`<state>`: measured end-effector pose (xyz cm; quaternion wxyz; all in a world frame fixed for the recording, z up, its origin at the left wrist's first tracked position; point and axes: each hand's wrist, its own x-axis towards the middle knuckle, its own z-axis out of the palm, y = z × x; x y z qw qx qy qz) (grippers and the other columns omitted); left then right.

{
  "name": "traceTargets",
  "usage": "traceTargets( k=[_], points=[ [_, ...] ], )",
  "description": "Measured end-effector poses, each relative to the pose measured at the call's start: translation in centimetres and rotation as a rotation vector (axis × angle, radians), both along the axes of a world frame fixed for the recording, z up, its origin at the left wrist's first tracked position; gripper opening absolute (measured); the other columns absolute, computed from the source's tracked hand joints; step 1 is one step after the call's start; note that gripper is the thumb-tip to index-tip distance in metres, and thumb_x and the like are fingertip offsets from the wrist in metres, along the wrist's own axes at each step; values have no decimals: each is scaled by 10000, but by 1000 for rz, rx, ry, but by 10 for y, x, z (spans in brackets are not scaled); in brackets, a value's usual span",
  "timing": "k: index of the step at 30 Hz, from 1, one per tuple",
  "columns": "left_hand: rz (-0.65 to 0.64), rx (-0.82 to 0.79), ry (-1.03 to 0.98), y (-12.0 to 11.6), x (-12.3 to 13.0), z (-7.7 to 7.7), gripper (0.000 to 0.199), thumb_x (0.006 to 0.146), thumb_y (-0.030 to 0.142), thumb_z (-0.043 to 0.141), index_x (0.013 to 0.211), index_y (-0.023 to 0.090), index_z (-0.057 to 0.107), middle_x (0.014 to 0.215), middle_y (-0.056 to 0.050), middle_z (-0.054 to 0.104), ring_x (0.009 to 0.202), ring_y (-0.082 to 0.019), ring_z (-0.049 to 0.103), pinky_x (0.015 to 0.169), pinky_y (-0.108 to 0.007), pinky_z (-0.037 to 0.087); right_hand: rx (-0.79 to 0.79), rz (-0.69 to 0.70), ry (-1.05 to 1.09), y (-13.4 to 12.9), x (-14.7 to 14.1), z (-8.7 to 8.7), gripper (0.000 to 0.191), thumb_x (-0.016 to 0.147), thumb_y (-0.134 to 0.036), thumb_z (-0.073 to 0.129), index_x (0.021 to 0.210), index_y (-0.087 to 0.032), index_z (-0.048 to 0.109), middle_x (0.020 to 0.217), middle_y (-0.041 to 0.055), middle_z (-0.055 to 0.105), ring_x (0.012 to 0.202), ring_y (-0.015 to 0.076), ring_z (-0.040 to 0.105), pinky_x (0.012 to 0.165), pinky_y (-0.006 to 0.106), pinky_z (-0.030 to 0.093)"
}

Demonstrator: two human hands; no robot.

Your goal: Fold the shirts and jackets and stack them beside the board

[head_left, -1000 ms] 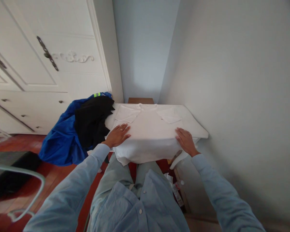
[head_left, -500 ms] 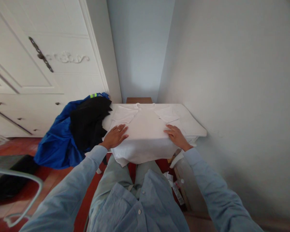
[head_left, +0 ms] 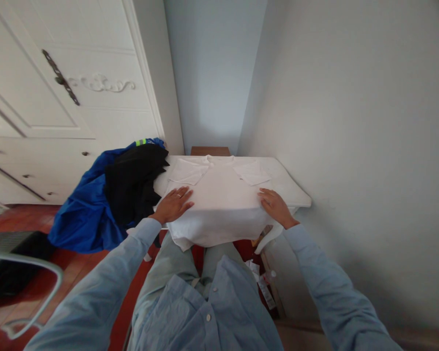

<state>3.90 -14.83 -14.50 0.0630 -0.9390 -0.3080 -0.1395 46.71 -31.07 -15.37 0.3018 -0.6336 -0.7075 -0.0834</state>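
A white T-shirt [head_left: 219, 190] lies spread on a white table [head_left: 292, 187], its collar at the far edge and both sleeves laid flat. The lower part of the shirt hangs over the near edge. My left hand [head_left: 174, 204] rests with spread fingers on the shirt's left side, below the left sleeve. On the other side, my right hand [head_left: 275, 205] lies at the shirt's right edge, fingers apart, below the right sleeve. Neither hand holds anything.
Black cloth [head_left: 133, 183] and blue cloth [head_left: 84, 209] are piled left of the table. A white cabinet [head_left: 113, 114] stands behind them. A grey wall [head_left: 369, 146] bounds the right. A clear bottle [head_left: 269, 276] lies on the floor below.
My right hand has shifted a little to the right, toward the shirt's edge. My left hand and the shirt stay in about the same place.
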Motion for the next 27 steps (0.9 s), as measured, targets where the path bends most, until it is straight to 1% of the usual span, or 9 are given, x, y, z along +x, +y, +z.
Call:
traceTargets(
  k=[2, 6, 12, 16, 18, 21, 24, 26, 27],
  points=[
    [5, -11, -4, 0, 0, 1, 619, 1030, 543, 299, 1477, 163, 494, 1549, -147, 467, 1460, -270, 398, 1214, -450, 278, -10, -4, 24, 5, -7, 1, 333, 930, -245, 493, 1136, -190, 748, 1317, 130, 683, 1236, 269, 611, 1093, 495, 456],
    [17, -24, -1, -1, 0, 2, 595, 1027, 532, 319, 1477, 186, 495, 1558, -132, 457, 1467, -261, 389, 1217, -447, 275, -102, -33, 37, 14, -20, 7, 274, 937, -277, 526, 1028, -200, 772, 1256, 129, 713, 1221, 278, 617, 1080, 483, 459],
    [7, -25, 29, -1, 0, 3, 625, 1032, 533, 286, 1488, 149, 478, 1567, -154, 438, 1474, -272, 373, 1220, -451, 265, -202, -104, 8, 21, -24, 20, 191, 911, -220, 544, 878, -196, 731, 1247, 134, 703, 1167, 265, 611, 1035, 408, 440],
    [7, -37, 13, -1, 0, 3, 622, 1032, 535, 292, 1487, 155, 480, 1566, -150, 441, 1474, -266, 375, 1221, -446, 262, -262, -213, 6, 27, -22, 22, 201, 899, -143, 471, 875, -174, 669, 997, 144, 728, 951, 257, 634, 887, 364, 454],
    [3, -43, 3, -1, 0, 2, 605, 1031, 528, 307, 1488, 171, 479, 1566, -137, 444, 1477, -252, 370, 1225, -436, 256, -256, -251, 17, 25, -19, 22, 229, 900, -132, 434, 894, -167, 660, 953, 151, 719, 916, 262, 629, 858, 366, 454],
    [1, -55, -8, 1, 0, 2, 599, 1030, 525, 310, 1483, 173, 482, 1571, -133, 438, 1483, -249, 359, 1228, -443, 253, -157, -279, 127, 12, -15, 20, 275, 933, -193, 392, 965, -159, 663, 1036, 177, 715, 1000, 283, 627, 907, 403, 457],
    [-4, -123, -60, 0, 0, 9, 622, 1023, 545, 286, 1424, 148, 547, 1529, -145, 494, 1459, -264, 402, 1215, -461, 288, 20, -287, 357, -19, -19, 13, 357, 977, -356, 370, 1026, -159, 664, 1101, 174, 716, 1052, 289, 632, 944, 433, 466],
    [8, -168, -229, -8, 0, 15, 607, 1024, 541, 276, 1324, 150, 629, 1436, -134, 597, 1399, -257, 487, 1181, -440, 357, 119, -324, 504, -45, -25, 1, 425, 982, -465, 372, 1020, -174, 678, 1079, 150, 732, 1025, 281, 644, 932, 432, 479],
    [48, -163, -375, -15, 1, 17, 587, 1027, 528, 281, 1262, 152, 665, 1368, -130, 651, 1349, -252, 541, 1150, -423, 399, 160, -361, 574, -57, -29, -7, 437, 974, -494, 385, 996, -183, 691, 1048, 136, 741, 1002, 278, 650, 922, 430, 485]
  ],
)
